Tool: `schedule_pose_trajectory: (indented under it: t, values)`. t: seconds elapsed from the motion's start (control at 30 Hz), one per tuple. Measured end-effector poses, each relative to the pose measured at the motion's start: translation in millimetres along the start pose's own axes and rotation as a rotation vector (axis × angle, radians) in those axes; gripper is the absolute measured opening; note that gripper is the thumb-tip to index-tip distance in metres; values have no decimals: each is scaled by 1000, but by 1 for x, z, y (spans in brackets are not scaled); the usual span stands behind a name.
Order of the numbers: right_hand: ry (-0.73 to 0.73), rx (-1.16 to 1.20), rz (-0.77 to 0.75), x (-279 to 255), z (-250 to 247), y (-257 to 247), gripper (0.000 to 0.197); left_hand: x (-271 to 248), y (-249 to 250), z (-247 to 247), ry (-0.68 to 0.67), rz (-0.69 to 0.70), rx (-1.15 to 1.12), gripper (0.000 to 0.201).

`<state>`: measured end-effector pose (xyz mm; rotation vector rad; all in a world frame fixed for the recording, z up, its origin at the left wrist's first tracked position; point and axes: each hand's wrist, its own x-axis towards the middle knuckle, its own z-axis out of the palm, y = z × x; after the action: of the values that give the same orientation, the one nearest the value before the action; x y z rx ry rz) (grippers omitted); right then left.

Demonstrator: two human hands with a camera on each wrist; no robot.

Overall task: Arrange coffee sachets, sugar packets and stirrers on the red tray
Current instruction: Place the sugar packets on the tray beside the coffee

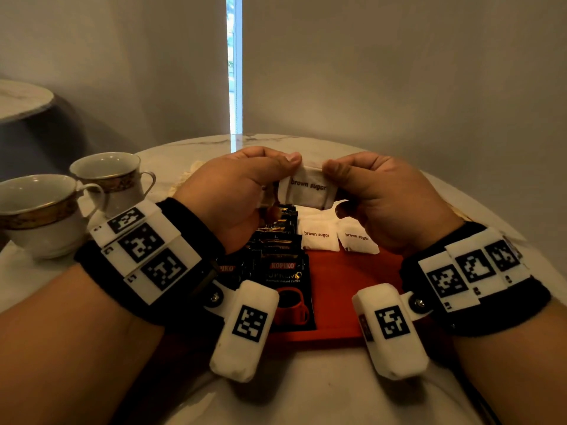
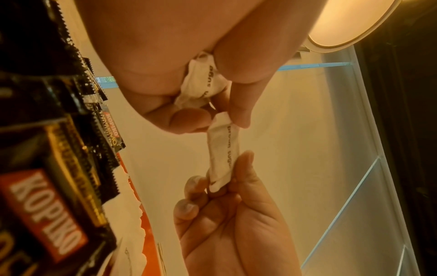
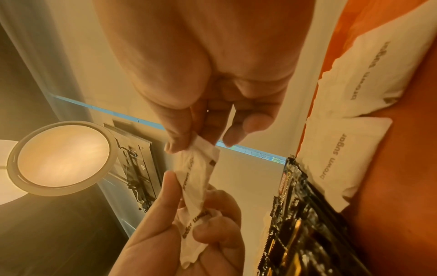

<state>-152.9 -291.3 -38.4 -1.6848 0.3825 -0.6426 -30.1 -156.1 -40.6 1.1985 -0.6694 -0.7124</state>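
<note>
White paper, printed "brown sugar": one sugar packet (image 1: 307, 191) hangs above the red tray (image 1: 343, 289), pinched at its left end by the left hand (image 1: 242, 191) and at its right by the right hand (image 1: 383, 197). The left wrist view adds a second packet (image 2: 203, 82) bunched in the left palm, hidden from the head camera. Two more packets (image 1: 337, 237) lie on the tray's far side, right of overlapping coffee sachets (image 1: 282, 265). Two cups (image 1: 76, 197) stand at left.
</note>
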Motion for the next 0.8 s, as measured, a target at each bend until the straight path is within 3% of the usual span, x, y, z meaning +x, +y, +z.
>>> schedule_pose_trajectory:
  t: [0.2,0.37,0.57,0.8]
  values:
    - [25,73,32,4,-6,-1,44,1,0,-3,-1,-5,-35,18]
    - [8,198,52,3,-6,-1,35,1,1,-2,28,-7,-58,15]
    - [-59,142,32,-2,6,-2,23,-1,0,1,13,-37,-47,10]
    - [-37,142,46,2,1,-1,20,-1,0,2,40,-77,-55,8]
